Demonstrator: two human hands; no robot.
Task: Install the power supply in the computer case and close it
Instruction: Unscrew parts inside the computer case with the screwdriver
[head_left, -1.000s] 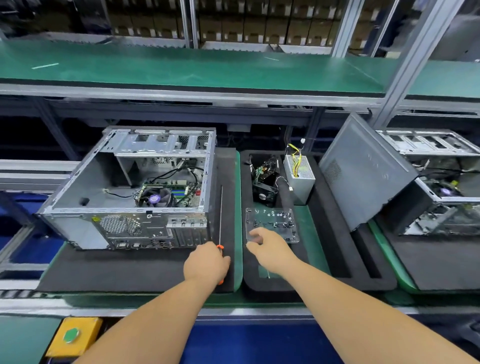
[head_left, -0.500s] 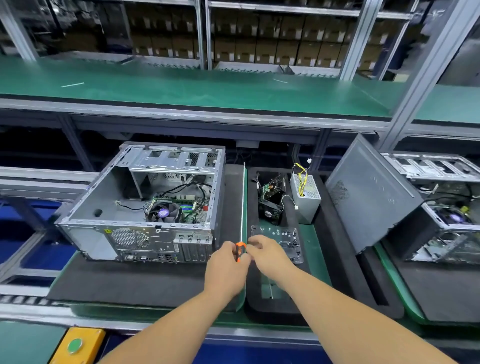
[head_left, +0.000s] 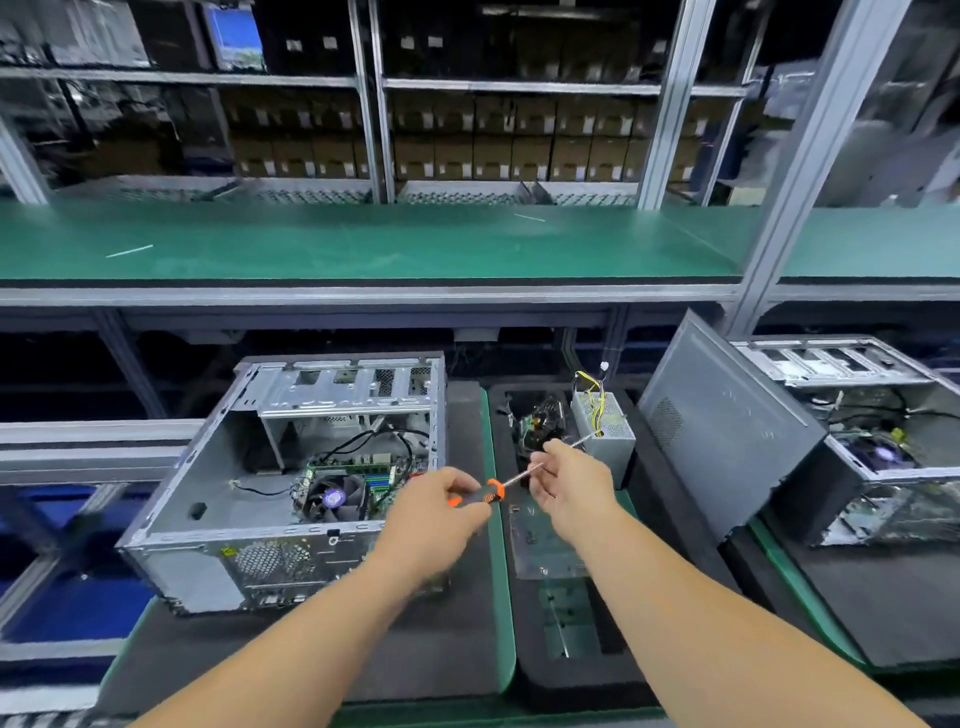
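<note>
case (head_left: 249, 499): silver tower, on its side, open top, motherboard and fan inside
PSU (head_left: 610, 434): grey box, yellow wires, upright, right of case
side panel (head_left: 722, 431): grey, leaning, right of PSU

The table (head_left: 498, 719) carries green trays side by side. On the left tray's dark foam mat (head_left: 291, 660) sits an open computer case (head_left: 270, 467). The middle foam tray (head_left: 576, 680) holds a power supply (head_left: 610, 434), a circuit board with fan (head_left: 540, 423) and a clear plate (head_left: 540, 545). A grey side panel (head_left: 722, 426) leans against a second open case (head_left: 883, 441) at right.
</note>
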